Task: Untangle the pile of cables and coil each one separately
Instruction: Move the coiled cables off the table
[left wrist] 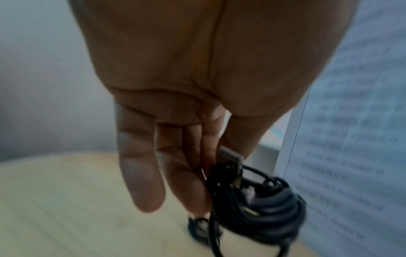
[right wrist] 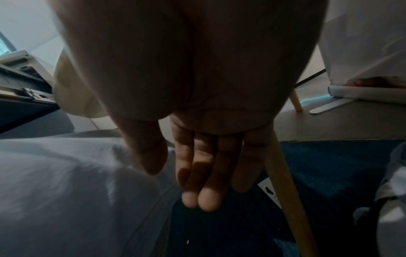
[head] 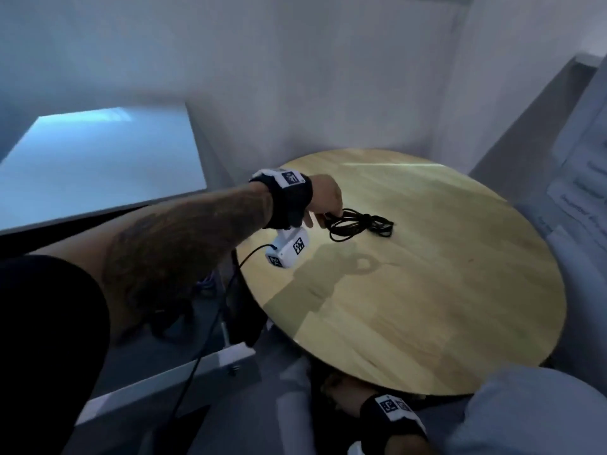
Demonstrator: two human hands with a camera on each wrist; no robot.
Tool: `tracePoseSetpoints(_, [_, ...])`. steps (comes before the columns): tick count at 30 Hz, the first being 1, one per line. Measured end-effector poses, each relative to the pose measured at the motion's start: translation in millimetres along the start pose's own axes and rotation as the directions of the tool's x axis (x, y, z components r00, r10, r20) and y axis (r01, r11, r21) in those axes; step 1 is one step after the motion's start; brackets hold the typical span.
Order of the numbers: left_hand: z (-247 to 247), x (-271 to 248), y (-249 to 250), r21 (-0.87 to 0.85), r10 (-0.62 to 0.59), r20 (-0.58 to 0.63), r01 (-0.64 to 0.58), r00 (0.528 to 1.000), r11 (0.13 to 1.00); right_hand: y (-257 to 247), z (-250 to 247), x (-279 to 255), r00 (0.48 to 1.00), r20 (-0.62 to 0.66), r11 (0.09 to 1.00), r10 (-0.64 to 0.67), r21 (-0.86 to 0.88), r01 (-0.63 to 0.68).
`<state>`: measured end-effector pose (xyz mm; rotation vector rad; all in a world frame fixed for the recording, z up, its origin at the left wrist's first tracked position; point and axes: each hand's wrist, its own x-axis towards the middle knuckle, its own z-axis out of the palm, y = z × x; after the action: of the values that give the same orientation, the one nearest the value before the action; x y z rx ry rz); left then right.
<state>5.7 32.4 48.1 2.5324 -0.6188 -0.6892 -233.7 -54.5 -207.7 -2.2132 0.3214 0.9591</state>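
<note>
A black cable [head: 361, 223], bundled into a loose coil, hangs just over the far left part of the round wooden table [head: 427, 290]. My left hand [head: 323, 205] reaches across the table's left rim and pinches it at one end. In the left wrist view the thumb and forefinger of the left hand [left wrist: 219, 149] pinch the black cable [left wrist: 263, 205] near a metal plug [left wrist: 230, 155], while the other fingers [left wrist: 140, 173] stay straight. My right hand [head: 338, 392] hangs below the near table edge. The straight fingers [right wrist: 204, 182] of this hand hold nothing.
A white desk [head: 98, 165] stands at the left, and a printed banner [head: 584, 178] at the right, close to the table. Under the table are a wooden leg [right wrist: 285, 200], blue carpet [right wrist: 318, 173] and my grey trouser leg [right wrist: 66, 191]. A thin black wire [head: 210, 326] hangs from my left wrist.
</note>
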Motion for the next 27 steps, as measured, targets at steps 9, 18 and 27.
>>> tracePoseSetpoints(9, [-103.3,-167.6,-143.2,0.094,-0.183,-0.014,0.183,0.983,0.979,-4.1,7.5,14.0,1.000,0.011,0.985,0.017,-0.170,-0.015])
tracePoseSetpoints(18, [-42.4,-194.7,-229.6,0.346,-0.204,0.029,0.181,0.979,0.921,0.7,12.4,16.0,0.999,0.005,0.925,-0.038,-0.378,0.037])
tracePoseSetpoints(27, [-58.5,-151.8,-161.5,0.289,0.065,-0.255,0.012,0.965,0.957,-3.4,17.1,16.6,1.000,0.001,0.986,0.028,-0.166,-0.027])
